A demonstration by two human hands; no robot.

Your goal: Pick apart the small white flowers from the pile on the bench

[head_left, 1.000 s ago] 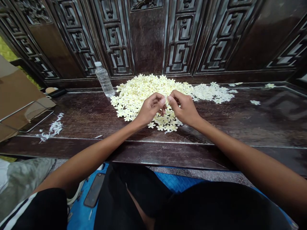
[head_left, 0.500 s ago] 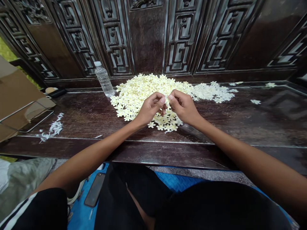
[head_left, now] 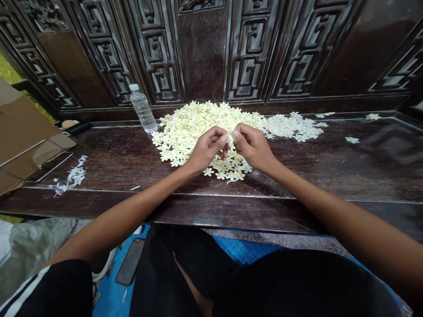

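1. Left hand, right hand: both grips pinched on a small pale piece between them, above flowers.
2. Flowers heaped mid desk, spreading right.
3. Bottle stands far side, just left of flowers.

Was a table of dark, scuffed wood. Bore a heap of pale flowers mid-length, a whiter spread trailing right, a bottle just left of the heap, and white scraps near a carton farther left.
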